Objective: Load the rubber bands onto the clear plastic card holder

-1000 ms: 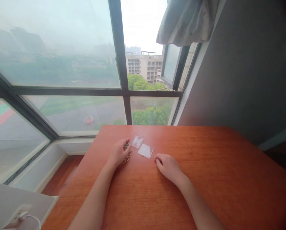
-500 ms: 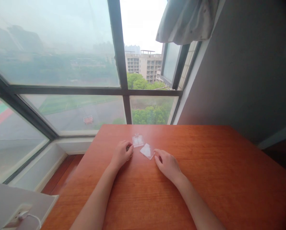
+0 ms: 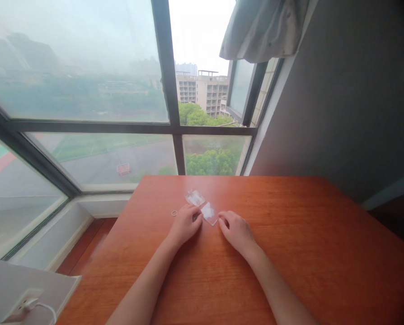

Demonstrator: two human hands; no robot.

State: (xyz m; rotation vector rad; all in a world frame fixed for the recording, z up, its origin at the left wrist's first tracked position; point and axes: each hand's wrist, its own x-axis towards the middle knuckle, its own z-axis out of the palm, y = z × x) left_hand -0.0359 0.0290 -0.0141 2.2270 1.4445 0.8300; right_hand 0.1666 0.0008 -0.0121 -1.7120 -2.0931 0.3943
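Left hand [image 3: 185,223] is curled, any contents hidden; right hand [image 3: 237,230], loosely curled, perhaps grips a clear case [image 3: 209,213].

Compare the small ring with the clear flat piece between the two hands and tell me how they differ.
Shape: the small ring is a round loop, while the clear flat piece has straight edges.
Size: the ring is clearly smaller than the flat piece.
Place: the ring lies apart, left of the left hand; the flat piece lies between both hands, at the right hand's fingertips.
Both rest on the table.
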